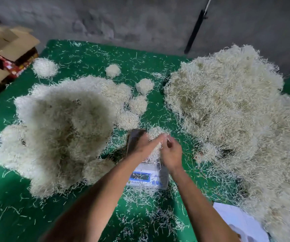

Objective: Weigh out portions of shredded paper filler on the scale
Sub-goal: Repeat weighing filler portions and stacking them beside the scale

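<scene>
A small digital scale (147, 177) with a steel pan (134, 138) sits on the green mat, its display facing me. A portion of cream shredded paper (155, 132) lies on the pan. My left hand (149, 142) reaches over the pan with fingers stretched out, touching the portion. My right hand (171, 152) is beside it, fingers curled and pinching a few strands just above the portion. A large loose heap of shredded paper (236, 110) lies to the right. Another big mound (60, 130) lies to the left.
Several small rounded portions (138, 103) sit behind the scale on the green mat (9, 206), which is strewn with loose strands. Cardboard boxes (2, 49) stand at the far left. White paper sheets (240, 222) lie near right. A grey wall with a black pole (194, 32) closes the back.
</scene>
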### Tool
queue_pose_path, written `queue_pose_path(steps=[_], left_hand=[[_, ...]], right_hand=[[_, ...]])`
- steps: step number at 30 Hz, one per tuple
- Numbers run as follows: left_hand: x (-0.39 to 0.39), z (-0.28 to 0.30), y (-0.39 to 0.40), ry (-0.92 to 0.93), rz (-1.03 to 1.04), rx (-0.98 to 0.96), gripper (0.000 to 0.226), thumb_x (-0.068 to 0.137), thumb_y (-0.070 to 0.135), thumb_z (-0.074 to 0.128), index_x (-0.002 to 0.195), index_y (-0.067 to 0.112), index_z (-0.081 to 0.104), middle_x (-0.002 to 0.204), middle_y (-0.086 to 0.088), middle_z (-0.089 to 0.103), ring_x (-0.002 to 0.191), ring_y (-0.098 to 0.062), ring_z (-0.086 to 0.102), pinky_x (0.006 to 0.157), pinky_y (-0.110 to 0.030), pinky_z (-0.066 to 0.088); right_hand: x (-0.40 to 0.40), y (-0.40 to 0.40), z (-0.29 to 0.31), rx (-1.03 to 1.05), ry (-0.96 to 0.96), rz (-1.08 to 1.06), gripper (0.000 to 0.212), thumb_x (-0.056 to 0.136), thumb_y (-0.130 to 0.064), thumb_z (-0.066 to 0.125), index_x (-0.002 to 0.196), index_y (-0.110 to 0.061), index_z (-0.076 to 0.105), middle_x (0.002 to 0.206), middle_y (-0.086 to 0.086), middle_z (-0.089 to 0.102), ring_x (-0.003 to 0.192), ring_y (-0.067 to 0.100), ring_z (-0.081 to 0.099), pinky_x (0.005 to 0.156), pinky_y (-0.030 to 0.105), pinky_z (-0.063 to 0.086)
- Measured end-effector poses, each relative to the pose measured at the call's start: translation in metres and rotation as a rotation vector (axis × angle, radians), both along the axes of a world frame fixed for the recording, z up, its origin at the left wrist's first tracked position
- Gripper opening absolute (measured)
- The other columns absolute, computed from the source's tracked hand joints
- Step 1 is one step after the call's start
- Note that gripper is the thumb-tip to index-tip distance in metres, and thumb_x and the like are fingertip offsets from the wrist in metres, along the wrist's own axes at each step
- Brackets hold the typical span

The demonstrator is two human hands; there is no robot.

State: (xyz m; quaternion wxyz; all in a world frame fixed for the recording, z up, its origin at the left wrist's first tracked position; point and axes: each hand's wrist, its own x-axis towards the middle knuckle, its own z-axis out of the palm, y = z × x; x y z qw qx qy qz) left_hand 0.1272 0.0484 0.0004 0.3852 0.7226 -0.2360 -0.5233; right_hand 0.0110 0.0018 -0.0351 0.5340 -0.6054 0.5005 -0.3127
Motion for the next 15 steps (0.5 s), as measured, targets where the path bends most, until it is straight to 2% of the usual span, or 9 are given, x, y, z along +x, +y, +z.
queue_pose_path(steps=[2, 3, 4, 7, 8, 10, 11, 13, 15], left_hand=[[-0.001, 0.002, -0.011, 0.188, 0.099, 0.023, 0.130, 0.048, 0.086, 0.076, 0.153, 0.020, 0.037, 0.159, -0.010, 0.037, 0.144, -0.031, 0.038, 0.116, -0.051, 0.035], [-0.003, 0.003, -0.016, 0.317, 0.158, 0.010, 0.116, 0.049, 0.076, 0.081, 0.144, 0.019, 0.050, 0.155, -0.011, 0.043, 0.140, -0.032, 0.044, 0.115, -0.052, 0.037], [-0.005, 0.002, -0.020, 0.417, 0.219, 0.000, 0.090, 0.059, 0.065, 0.082, 0.133, 0.019, 0.059, 0.149, -0.011, 0.049, 0.133, -0.031, 0.050, 0.111, -0.049, 0.042], [-0.025, 0.007, -0.024, 0.516, 0.276, -0.029, 0.022, 0.089, 0.034, 0.071, 0.105, 0.020, 0.066, 0.117, -0.005, 0.066, 0.089, -0.017, 0.065, 0.073, -0.029, 0.053], [-0.028, 0.004, -0.019, 0.476, 0.221, -0.064, 0.019, 0.089, 0.022, 0.071, 0.107, 0.018, 0.066, 0.114, -0.006, 0.065, 0.088, -0.016, 0.063, 0.071, -0.028, 0.052], [-0.038, 0.000, -0.021, 0.426, 0.145, -0.104, 0.048, 0.082, -0.010, 0.067, 0.124, 0.012, 0.063, 0.115, -0.006, 0.062, 0.092, -0.006, 0.058, 0.072, -0.010, 0.045], [-0.041, 0.005, -0.022, 0.327, 0.066, -0.137, 0.060, 0.077, -0.021, 0.065, 0.128, 0.009, 0.061, 0.105, -0.003, 0.062, 0.084, 0.001, 0.057, 0.065, -0.003, 0.042], [-0.045, 0.022, -0.022, 0.199, -0.062, -0.062, 0.062, 0.077, -0.023, 0.064, 0.130, 0.008, 0.059, 0.084, 0.002, 0.053, 0.060, -0.003, 0.050, 0.047, -0.002, 0.038], [-0.055, 0.016, -0.017, 0.277, 0.035, 0.014, 0.051, 0.085, -0.012, 0.063, 0.131, 0.009, 0.055, 0.097, -0.008, 0.057, 0.069, 0.000, 0.046, 0.053, -0.003, 0.043]], right_hand=[[-0.002, -0.005, 0.001, -0.041, -0.123, -0.124, 0.035, 0.111, -0.027, 0.040, 0.092, -0.007, 0.062, 0.057, -0.009, 0.049, 0.049, 0.005, 0.040, 0.042, 0.020, 0.035], [-0.005, -0.010, 0.002, -0.043, -0.156, -0.185, 0.041, 0.112, -0.030, 0.036, 0.087, -0.007, 0.060, 0.062, -0.010, 0.049, 0.053, 0.006, 0.040, 0.047, 0.019, 0.037], [-0.008, -0.015, 0.003, -0.046, -0.156, -0.212, 0.045, 0.111, -0.036, 0.035, 0.086, -0.007, 0.059, 0.066, -0.009, 0.048, 0.057, 0.007, 0.041, 0.050, 0.019, 0.039], [-0.018, -0.023, 0.001, -0.090, -0.008, -0.117, 0.051, 0.106, -0.053, 0.042, 0.081, -0.011, 0.056, 0.066, -0.007, 0.048, 0.055, 0.007, 0.039, 0.051, 0.022, 0.039], [-0.020, -0.025, -0.003, -0.093, 0.018, -0.108, 0.051, 0.104, -0.054, 0.045, 0.076, -0.013, 0.055, 0.062, -0.007, 0.046, 0.052, 0.008, 0.037, 0.049, 0.025, 0.037], [-0.040, -0.040, -0.008, -0.046, 0.014, -0.168, 0.054, 0.104, -0.048, 0.049, 0.065, -0.012, 0.053, 0.052, -0.009, 0.039, 0.045, 0.012, 0.031, 0.045, 0.027, 0.034], [-0.052, -0.050, -0.012, -0.003, 0.011, -0.208, 0.055, 0.105, -0.044, 0.051, 0.063, -0.009, 0.053, 0.048, -0.009, 0.036, 0.043, 0.014, 0.028, 0.044, 0.027, 0.036], [-0.073, -0.067, -0.015, 0.084, 0.034, -0.245, 0.054, 0.105, -0.039, 0.053, 0.060, -0.010, 0.050, 0.046, -0.006, 0.036, 0.041, 0.016, 0.027, 0.045, 0.031, 0.035], [-0.086, -0.074, -0.013, 0.111, 0.051, -0.256, 0.054, 0.105, -0.041, 0.051, 0.058, -0.014, 0.048, 0.046, -0.004, 0.038, 0.039, 0.013, 0.027, 0.045, 0.031, 0.033]])
